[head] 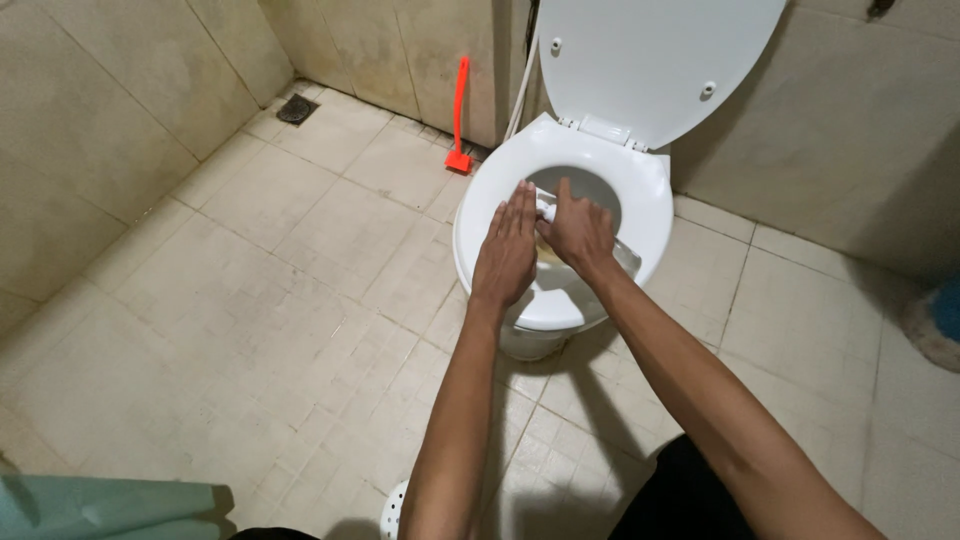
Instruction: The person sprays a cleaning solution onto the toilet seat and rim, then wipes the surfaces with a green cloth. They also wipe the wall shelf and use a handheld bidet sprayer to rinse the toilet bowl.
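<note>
A white toilet stands against the far wall with its lid [650, 50] raised and its seat [655, 190] down. My left hand [507, 250] lies flat, fingers together, over the left side of the seat. My right hand [577, 232] reaches over the bowl opening, closed around a small white object [546, 208] whose shape I cannot make out. The two hands nearly touch. A yellowish patch shows just under my right hand.
An orange long-handled brush [460, 110] leans in the wall corner left of the toilet, beside a white hose [520, 95]. A floor drain [298, 108] sits far left. A perforated white object [395, 510] and a pale green item [90, 510] lie at the bottom edge.
</note>
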